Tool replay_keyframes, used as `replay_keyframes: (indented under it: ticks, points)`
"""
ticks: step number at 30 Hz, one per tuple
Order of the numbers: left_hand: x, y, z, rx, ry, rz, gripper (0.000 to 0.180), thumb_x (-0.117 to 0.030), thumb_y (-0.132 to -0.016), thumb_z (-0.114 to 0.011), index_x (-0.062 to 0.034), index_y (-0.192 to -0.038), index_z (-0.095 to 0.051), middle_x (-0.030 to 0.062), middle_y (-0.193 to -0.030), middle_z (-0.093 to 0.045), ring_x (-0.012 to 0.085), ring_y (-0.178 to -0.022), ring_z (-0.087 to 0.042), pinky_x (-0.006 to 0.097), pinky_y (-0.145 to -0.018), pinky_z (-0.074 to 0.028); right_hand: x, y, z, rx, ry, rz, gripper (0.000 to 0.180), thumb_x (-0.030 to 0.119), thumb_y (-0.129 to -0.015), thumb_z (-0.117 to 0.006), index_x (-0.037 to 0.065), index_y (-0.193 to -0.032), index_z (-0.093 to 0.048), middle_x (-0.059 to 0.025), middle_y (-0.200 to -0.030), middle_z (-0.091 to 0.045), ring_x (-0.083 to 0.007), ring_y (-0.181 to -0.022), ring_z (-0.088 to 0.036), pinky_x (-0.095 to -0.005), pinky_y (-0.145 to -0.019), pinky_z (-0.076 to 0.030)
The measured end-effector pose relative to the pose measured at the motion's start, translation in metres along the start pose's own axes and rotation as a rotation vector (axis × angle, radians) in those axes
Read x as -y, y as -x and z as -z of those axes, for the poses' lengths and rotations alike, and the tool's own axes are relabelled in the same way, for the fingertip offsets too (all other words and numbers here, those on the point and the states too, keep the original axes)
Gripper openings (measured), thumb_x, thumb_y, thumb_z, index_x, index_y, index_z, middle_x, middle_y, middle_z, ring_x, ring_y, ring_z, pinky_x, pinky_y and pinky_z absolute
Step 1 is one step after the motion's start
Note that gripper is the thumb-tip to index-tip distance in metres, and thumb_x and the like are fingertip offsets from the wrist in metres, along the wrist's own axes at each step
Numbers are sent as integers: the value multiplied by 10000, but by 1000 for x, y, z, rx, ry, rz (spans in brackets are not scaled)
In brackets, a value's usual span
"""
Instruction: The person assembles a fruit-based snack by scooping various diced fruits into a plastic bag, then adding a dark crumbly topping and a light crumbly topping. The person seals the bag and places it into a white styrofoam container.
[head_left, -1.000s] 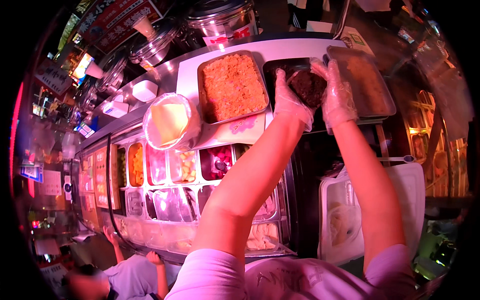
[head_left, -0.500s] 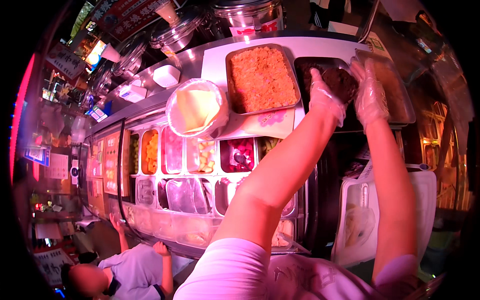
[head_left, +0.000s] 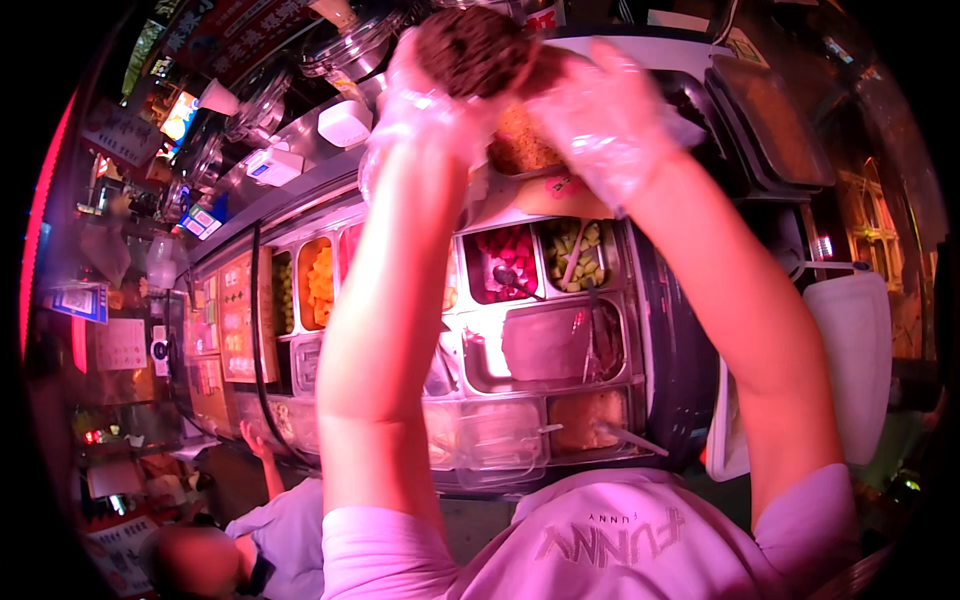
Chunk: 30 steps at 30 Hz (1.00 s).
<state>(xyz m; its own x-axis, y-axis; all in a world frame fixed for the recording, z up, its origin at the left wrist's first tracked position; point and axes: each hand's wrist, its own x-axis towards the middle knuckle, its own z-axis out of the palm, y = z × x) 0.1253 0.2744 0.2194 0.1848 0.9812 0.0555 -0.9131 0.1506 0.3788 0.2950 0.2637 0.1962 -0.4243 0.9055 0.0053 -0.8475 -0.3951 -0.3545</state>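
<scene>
Both of my hands wear thin clear plastic gloves and are raised close to the camera. Between them sits a dark brown round patty (head_left: 478, 48); my left hand (head_left: 425, 115) cups its left side and my right hand (head_left: 605, 120) its right side. Below the hands lies a steel counter (head_left: 560, 395) with rows of rectangular tubs: yellow pieces (head_left: 318, 282), red pieces (head_left: 503, 262), green and pale cubes (head_left: 573, 255). A tray of orange crumbly food (head_left: 520, 150) is mostly hidden behind my hands.
A dark flat tray (head_left: 770, 120) sits at the far right of the counter. A white bin (head_left: 855, 360) stands to the right. Another person (head_left: 235, 540) reaches toward the counter's glass front at the lower left. Small white tubs (head_left: 345, 122) and lidded pots line the back.
My hands have lifted the brown patty from the far dark tray up and toward the camera. They now fill the upper middle of the view and hide the orange tray.
</scene>
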Motion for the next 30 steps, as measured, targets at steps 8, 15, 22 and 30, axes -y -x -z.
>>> replay_keyframes:
  ticks: [8, 15, 22, 30]
  points:
    - [-61, 65, 77, -484, -250, 71, 572, -500, -1031, -416, -60, -1383, -514, 203, -1388, -565, 419, -1229, -579, 652, -1015, -482, -106, -43, -2, -381, 511, -315, 517, 504, -1036, -370, 39, -1129, -575, -155, -991, -647, -296, -926, -616, -399, -848, -483]
    - [-56, 67, 84, -678, -432, 213, 495, -532, -969, -579, -67, -1126, -645, 168, -1164, -674, 364, -1111, -639, 648, -1004, -466, -112, -35, -30, -355, 742, -385, 516, 574, -1019, -378, 122, -847, -557, -63, -697, -555, -242, -787, -563, -403, -736, -438]
    - [-79, 66, 86, -319, -620, 278, 768, -671, -932, -540, -34, -1360, -500, 191, -1367, -555, 392, -1241, -555, 602, -1056, -428, -113, -61, 3, -338, 931, -264, 504, 571, -979, -520, 71, -1011, -576, -86, -907, -583, -228, -837, -540, -356, -747, -457]
    - [-103, 80, 83, -86, -741, 417, 908, -731, -965, -387, 44, -1436, -419, 215, -1471, -473, 372, -1348, -469, 537, -1152, -347, -112, -74, 6, -288, 777, -310, 564, 494, -1024, -463, -23, -1238, -538, -130, -1057, -593, -243, -933, -551, -370, -842, -470]
